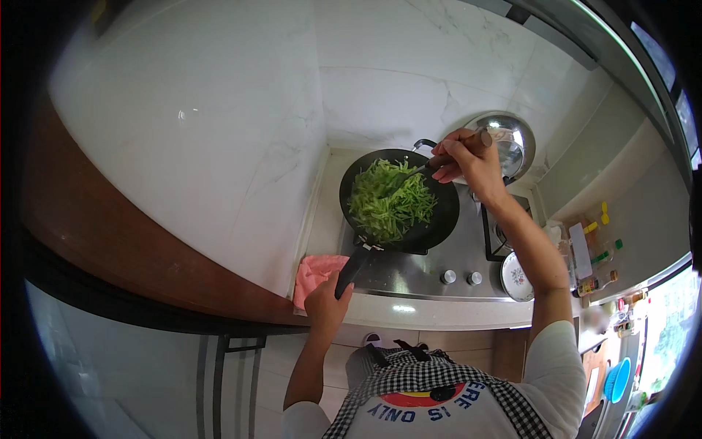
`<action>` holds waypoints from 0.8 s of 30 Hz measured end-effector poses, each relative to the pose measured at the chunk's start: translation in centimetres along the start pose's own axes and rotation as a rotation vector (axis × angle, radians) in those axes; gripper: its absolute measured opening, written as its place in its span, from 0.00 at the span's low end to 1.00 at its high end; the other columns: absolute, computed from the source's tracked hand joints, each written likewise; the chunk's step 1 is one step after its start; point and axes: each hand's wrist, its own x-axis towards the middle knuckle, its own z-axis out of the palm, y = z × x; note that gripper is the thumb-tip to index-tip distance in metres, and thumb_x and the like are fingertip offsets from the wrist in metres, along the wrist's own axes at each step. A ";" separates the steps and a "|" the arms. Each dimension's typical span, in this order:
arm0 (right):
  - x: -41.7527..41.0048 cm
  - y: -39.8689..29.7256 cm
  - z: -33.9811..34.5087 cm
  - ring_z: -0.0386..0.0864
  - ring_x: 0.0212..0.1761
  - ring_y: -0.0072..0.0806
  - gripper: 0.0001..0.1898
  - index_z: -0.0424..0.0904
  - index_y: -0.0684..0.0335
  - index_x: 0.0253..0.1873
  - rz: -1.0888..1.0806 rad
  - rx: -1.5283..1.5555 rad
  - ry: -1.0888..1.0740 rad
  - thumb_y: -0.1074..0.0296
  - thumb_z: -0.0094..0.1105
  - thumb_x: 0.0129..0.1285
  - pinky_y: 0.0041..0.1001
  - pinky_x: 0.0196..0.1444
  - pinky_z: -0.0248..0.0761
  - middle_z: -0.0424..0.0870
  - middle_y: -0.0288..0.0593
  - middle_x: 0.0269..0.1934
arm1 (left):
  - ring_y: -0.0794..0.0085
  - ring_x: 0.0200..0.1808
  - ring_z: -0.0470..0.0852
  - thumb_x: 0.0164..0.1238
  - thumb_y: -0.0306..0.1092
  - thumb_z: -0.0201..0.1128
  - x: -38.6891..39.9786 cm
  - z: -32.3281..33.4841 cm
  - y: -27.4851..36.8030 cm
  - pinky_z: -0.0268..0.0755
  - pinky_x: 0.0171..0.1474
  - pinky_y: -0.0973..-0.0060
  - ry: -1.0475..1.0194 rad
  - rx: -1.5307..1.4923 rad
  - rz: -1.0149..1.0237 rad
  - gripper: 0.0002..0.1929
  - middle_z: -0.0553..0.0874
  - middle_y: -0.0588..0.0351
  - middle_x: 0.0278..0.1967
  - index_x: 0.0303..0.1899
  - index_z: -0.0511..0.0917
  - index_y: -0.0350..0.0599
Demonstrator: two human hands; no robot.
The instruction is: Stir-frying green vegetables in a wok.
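Observation:
A black wok (pixel 445 219) sits over the left burner of a steel gas stove. Shredded green vegetables (pixel 390 200) fill much of its bottom. My left hand (pixel 327 302) is closed around the wok's long black handle (pixel 354 269). Above the wok's right rim, my right hand (pixel 466 162) grips the wooden handle of a spatula (pixel 439 160). The spatula's metal shaft slants down to the left into the vegetables, which hide most of its blade.
A domed steel lid (pixel 513 140) leans at the back wall. A pink cloth (pixel 318 274) lies left of the stove. A patterned plate (pixel 516 280) rests by the right burner (pixel 500 236), under my forearm. Several bottles (pixel 598 282) stand at right. Two knobs (pixel 462 277) line the front.

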 end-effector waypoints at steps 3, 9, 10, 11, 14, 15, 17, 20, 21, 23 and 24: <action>-0.5 4.8 -0.4 0.84 0.26 0.31 0.11 0.78 0.75 0.40 0.009 0.137 0.070 0.70 0.53 0.68 0.25 0.28 0.81 0.84 0.49 0.33 | 0.54 0.32 0.85 0.61 0.43 0.68 0.4 -0.3 0.8 0.75 0.34 0.60 0.005 -0.006 0.006 0.17 0.85 0.48 0.29 0.48 0.80 0.45; -3.4 8.0 -5.9 0.86 0.32 0.34 0.09 0.80 0.74 0.41 -0.005 0.098 -0.041 0.73 0.52 0.67 0.27 0.35 0.83 0.85 0.49 0.38 | 0.55 0.32 0.85 0.61 0.41 0.68 0.6 -0.4 1.1 0.74 0.33 0.61 0.033 -0.037 0.008 0.16 0.85 0.48 0.29 0.47 0.81 0.46; -3.9 6.6 -7.3 0.86 0.32 0.34 0.09 0.80 0.73 0.40 -0.015 0.082 -0.057 0.74 0.52 0.66 0.27 0.36 0.83 0.85 0.49 0.39 | 0.55 0.31 0.85 0.61 0.41 0.68 0.5 -0.7 1.0 0.74 0.33 0.61 0.028 -0.033 -0.001 0.15 0.84 0.48 0.29 0.47 0.81 0.47; -4.5 4.9 -8.7 0.86 0.33 0.33 0.08 0.80 0.73 0.40 -0.028 0.030 -0.066 0.75 0.53 0.65 0.27 0.36 0.83 0.85 0.49 0.40 | 0.55 0.31 0.85 0.61 0.41 0.68 0.4 -0.8 0.9 0.74 0.33 0.61 0.032 -0.030 -0.005 0.15 0.84 0.48 0.29 0.47 0.81 0.47; -5.4 2.9 -12.5 0.85 0.33 0.32 0.07 0.80 0.72 0.40 -0.014 -0.088 -0.100 0.76 0.52 0.64 0.27 0.37 0.83 0.85 0.49 0.40 | 0.55 0.30 0.85 0.61 0.41 0.68 0.0 -0.7 0.6 0.74 0.33 0.61 0.058 -0.014 0.000 0.15 0.84 0.49 0.28 0.46 0.82 0.48; -5.6 2.7 -13.4 0.85 0.33 0.31 0.07 0.80 0.72 0.40 0.018 -0.159 -0.113 0.76 0.52 0.64 0.27 0.38 0.83 0.85 0.48 0.40 | 0.56 0.30 0.85 0.61 0.41 0.68 0.1 -0.6 0.7 0.74 0.33 0.61 0.056 -0.006 -0.007 0.15 0.84 0.49 0.28 0.47 0.82 0.48; -5.2 4.7 -13.9 0.85 0.33 0.31 0.07 0.79 0.72 0.38 0.037 -0.173 -0.097 0.76 0.52 0.63 0.27 0.37 0.82 0.85 0.49 0.40 | 0.56 0.30 0.85 0.61 0.42 0.69 0.2 -0.6 0.7 0.74 0.33 0.61 0.058 0.005 -0.018 0.15 0.84 0.50 0.28 0.47 0.82 0.49; -4.4 11.0 -13.4 0.85 0.34 0.32 0.06 0.78 0.72 0.37 0.062 0.105 0.029 0.76 0.53 0.61 0.30 0.36 0.82 0.84 0.51 0.42 | 0.56 0.30 0.85 0.60 0.42 0.69 0.6 -0.6 1.2 0.75 0.33 0.61 0.004 -0.029 -0.038 0.15 0.85 0.50 0.28 0.47 0.82 0.50; -4.2 12.4 -12.8 0.85 0.34 0.32 0.06 0.78 0.72 0.37 0.063 0.104 0.032 0.76 0.53 0.61 0.30 0.36 0.82 0.84 0.51 0.42 | 0.56 0.31 0.85 0.60 0.43 0.69 0.8 -0.7 1.3 0.75 0.34 0.61 0.009 -0.034 -0.021 0.15 0.85 0.50 0.28 0.47 0.82 0.51; -3.8 13.7 -10.4 0.85 0.34 0.33 0.06 0.78 0.72 0.37 -0.038 0.224 -0.013 0.76 0.52 0.60 0.29 0.38 0.82 0.83 0.50 0.42 | 0.56 0.31 0.85 0.60 0.43 0.69 0.7 -0.7 1.6 0.75 0.34 0.62 0.015 -0.032 -0.011 0.15 0.85 0.50 0.28 0.47 0.82 0.51; -3.7 12.9 -9.4 0.85 0.34 0.33 0.06 0.78 0.72 0.37 -0.036 0.226 -0.016 0.76 0.52 0.60 0.29 0.38 0.82 0.83 0.50 0.42 | 0.56 0.31 0.85 0.60 0.43 0.69 0.7 -0.6 1.5 0.75 0.34 0.62 0.019 -0.032 -0.013 0.15 0.85 0.50 0.29 0.47 0.83 0.52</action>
